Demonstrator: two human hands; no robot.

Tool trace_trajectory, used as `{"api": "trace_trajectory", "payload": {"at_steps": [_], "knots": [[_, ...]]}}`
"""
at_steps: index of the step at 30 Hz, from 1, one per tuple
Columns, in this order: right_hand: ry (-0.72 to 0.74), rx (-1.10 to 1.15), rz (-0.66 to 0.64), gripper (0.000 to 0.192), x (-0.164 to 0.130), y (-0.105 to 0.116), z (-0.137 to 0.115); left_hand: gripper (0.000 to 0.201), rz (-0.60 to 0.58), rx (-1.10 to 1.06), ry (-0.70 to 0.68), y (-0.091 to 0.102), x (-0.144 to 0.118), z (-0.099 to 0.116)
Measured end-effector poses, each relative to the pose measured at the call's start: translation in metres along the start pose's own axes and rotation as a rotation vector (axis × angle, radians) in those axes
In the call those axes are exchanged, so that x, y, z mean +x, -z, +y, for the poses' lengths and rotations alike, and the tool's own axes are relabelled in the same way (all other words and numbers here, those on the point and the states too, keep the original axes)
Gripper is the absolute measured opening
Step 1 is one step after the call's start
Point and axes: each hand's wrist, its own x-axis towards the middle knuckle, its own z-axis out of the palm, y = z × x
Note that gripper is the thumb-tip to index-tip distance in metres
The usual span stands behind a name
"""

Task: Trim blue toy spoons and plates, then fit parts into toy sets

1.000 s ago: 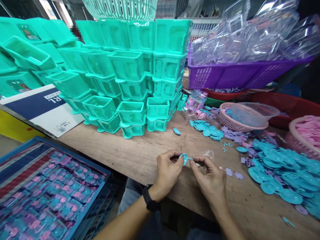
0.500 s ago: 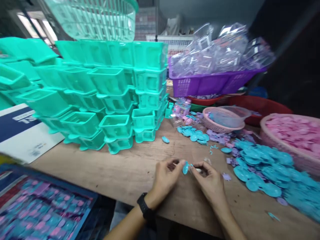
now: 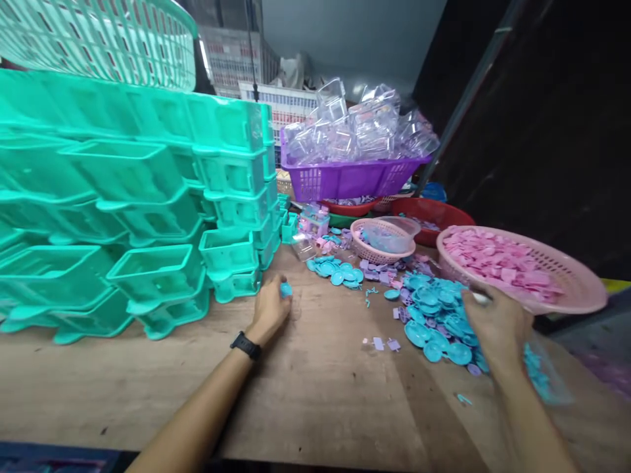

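carefully, the left hand pinched a small blue piece with closed fingers; right hand curled over blue discs, grip unclear; better lift one disc only.

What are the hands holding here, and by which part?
Left hand pinches a small blue disc by its edge. Right hand is over the blue pile; its hold cannot be told.

Light was bright and even over the wooden table — soft shadows only. Right of the purple basket the background went near black. Clear packs in it glared. Edges bowed — right hand motion-blurred.
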Motion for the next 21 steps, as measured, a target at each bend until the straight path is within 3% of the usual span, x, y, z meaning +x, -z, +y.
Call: {"api": "trace_trajectory", "payload": {"at_steps": [3,6,11,16,19,21], "knots": [[0.101,0.049,-0.173,0.034,-0.035,-0.026,-0.031,0.031,-0.02,-0.032,-0.019,-0.001,-0.013,0.004],[0.186,0.065,-0.399,0.022,-0.065,-0.062,-0.06,0.017,-0.062,-0.083,-0.058,0.002,-0.03,0.008],[0.147,0.03,-0.457,0.011,-0.074,-0.099,-0.068,0.011,-0.091,-0.483,-0.044,0.012,-0.065,0.009],[0.145,0.126,-0.498,0.01,-0.075,-0.089,-0.069,0.011,-0.159,-0.941,0.193,0.018,-0.088,0.011],[0.139,0.248,-0.541,0.019,-0.09,-0.067,-0.086,0.013,-0.198,-1.122,0.291,0.021,-0.096,0.015],[0.045,0.428,-0.594,0.031,-0.106,-0.048,-0.105,0.012,-0.193,-1.161,0.31,0.023,-0.103,0.019]]}}
